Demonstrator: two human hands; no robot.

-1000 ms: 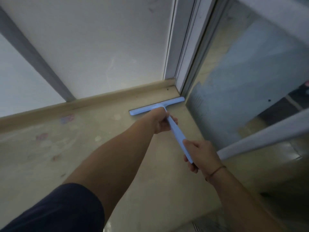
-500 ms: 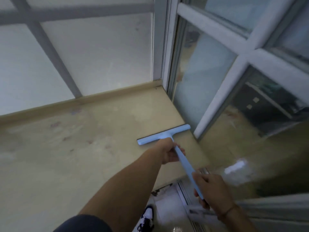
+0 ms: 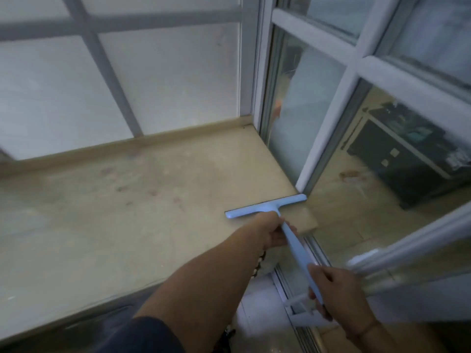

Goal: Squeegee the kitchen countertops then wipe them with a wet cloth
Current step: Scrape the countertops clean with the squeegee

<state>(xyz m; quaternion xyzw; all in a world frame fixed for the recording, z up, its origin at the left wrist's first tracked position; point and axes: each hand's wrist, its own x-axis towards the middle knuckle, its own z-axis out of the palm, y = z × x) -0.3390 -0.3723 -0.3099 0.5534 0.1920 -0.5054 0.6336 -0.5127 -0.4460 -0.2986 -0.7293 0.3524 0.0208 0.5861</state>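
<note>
A light blue squeegee [image 3: 265, 206] lies with its blade flat on the beige countertop [image 3: 127, 220], close to the counter's front right corner. My left hand [image 3: 271, 231] grips the handle just behind the blade. My right hand [image 3: 334, 291] grips the far end of the same handle, off the counter's edge. The counter surface shows faint reddish stains and wet streaks. No cloth is in view.
A frosted window [image 3: 127, 80] with grey bars runs along the back of the counter. A white-framed glass door [image 3: 339, 118] stands at the right, reflecting the room. Below the counter's front edge lie a sliding door track [image 3: 300, 304] and pale floor.
The squeegee has been pulled from the back corner by the window towards the counter's front right edge, both hands holding it throughout. The view has tilted up and back.
</note>
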